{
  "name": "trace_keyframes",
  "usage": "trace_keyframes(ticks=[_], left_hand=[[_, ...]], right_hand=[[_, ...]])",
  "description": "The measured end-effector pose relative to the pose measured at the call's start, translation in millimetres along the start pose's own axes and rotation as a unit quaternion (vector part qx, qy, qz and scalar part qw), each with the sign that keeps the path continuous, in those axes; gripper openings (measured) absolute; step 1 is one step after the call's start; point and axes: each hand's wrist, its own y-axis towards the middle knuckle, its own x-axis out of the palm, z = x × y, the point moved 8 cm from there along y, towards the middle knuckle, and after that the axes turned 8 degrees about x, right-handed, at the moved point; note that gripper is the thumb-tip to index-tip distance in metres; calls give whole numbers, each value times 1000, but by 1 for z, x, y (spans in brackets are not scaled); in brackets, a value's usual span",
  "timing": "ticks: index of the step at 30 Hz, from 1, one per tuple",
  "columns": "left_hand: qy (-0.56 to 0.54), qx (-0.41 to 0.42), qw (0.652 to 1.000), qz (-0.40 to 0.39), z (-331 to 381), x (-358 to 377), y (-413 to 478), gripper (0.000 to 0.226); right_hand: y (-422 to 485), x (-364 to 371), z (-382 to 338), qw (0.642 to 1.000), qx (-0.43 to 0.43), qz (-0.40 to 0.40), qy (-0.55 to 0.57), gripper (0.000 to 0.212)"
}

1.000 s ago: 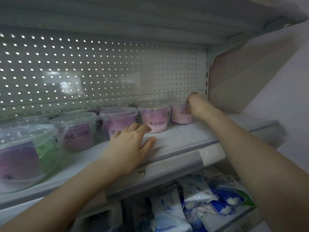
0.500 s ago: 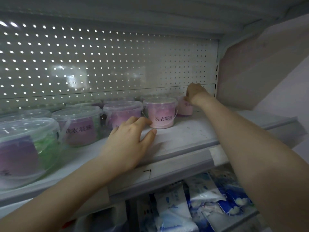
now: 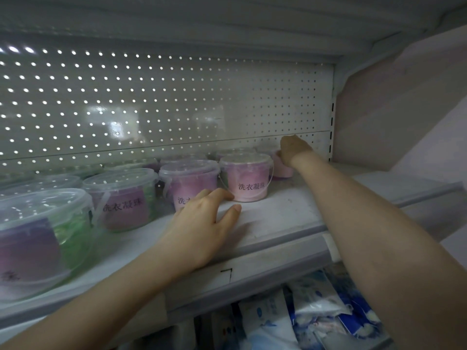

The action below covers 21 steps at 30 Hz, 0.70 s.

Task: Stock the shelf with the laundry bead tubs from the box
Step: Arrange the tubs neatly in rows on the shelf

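Observation:
Several clear laundry bead tubs with pink labels stand in rows on the white shelf. My right hand reaches to the back right and grips a pink tub near the pegboard; most of that tub is hidden behind the hand. My left hand rests flat on the shelf, fingers apart, touching the front of a pink tub. Another pink tub stands between the two hands. A larger green and purple tub sits at the near left. The box is not in view.
A perforated white back panel closes the shelf behind the tubs. An upper shelf hangs overhead. A pinkish side wall stands at the right. Blue and white bagged goods fill the shelf below.
My right hand has pushed the pink tub further back toward the pegboard. My left hand has stayed on the shelf. The view has moved closer to the shelf.

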Motion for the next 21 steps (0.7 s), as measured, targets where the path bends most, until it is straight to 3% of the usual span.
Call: trace_keyframes(ticks=[3,11,16,21], left_hand=[[4,3,1000,-2,1,1,0,34],[-13,11,1000,8,-1,1,3,33],[-15,10,1000,12,-3,1,3,34],[-34,15,997,64,3,-15,-1,28]], right_hand=[[-2,2,-5,1000,4,4,11,20],[-22,9,-3,997,16,-73,22,36],[-39,-11,-4,998,-9,-34,59,52],[-74,-37,0,990,-59,41,123,43]])
